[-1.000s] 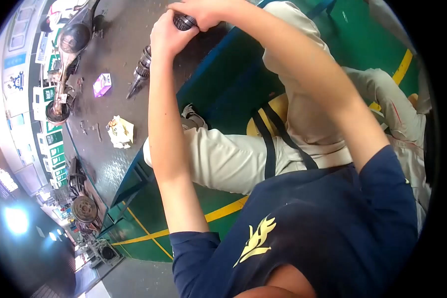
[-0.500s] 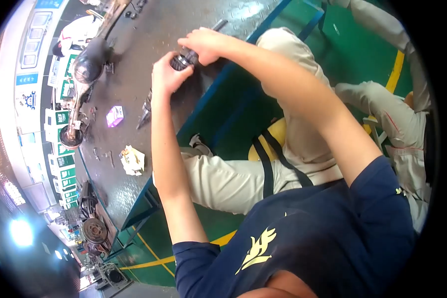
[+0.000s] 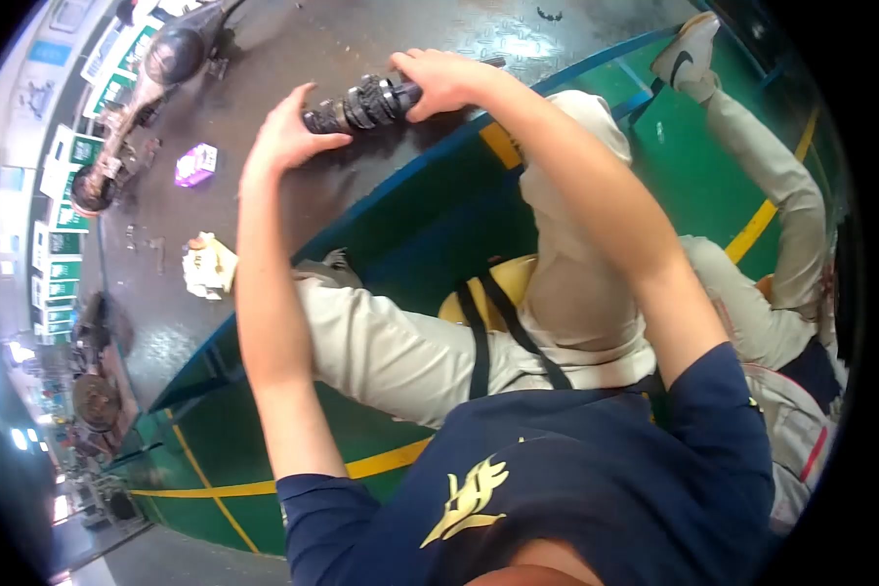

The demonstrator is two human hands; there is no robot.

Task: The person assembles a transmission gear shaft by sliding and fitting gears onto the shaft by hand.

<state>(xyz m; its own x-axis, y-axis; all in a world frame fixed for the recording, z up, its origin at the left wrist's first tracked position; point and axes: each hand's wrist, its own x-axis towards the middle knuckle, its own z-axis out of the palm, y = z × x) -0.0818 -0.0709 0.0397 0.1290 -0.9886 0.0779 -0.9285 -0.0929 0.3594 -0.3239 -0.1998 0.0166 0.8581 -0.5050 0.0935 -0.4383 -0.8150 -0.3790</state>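
A dark metal gear shaft (image 3: pixel 369 103) with several toothed gears lies along the bench near its front edge. My right hand (image 3: pixel 441 80) is wrapped round its plain right part, and the shaft's thin end sticks out beyond the knuckles. At the other end is my left hand (image 3: pixel 285 135), thumb and fingers spread around the last gear. Whether the left fingertips touch that gear I cannot tell.
On the metal workbench (image 3: pixel 264 39) are a purple box (image 3: pixel 196 165), crumpled yellowish paper (image 3: pixel 208 267) and a large axle housing (image 3: pixel 176 54). A blue frame edges the bench. Another person's leg (image 3: pixel 776 166) is on the right.
The view has shifted. My left hand has opened from its grip on the gear end, and my hands are farther apart. More gears show between them.
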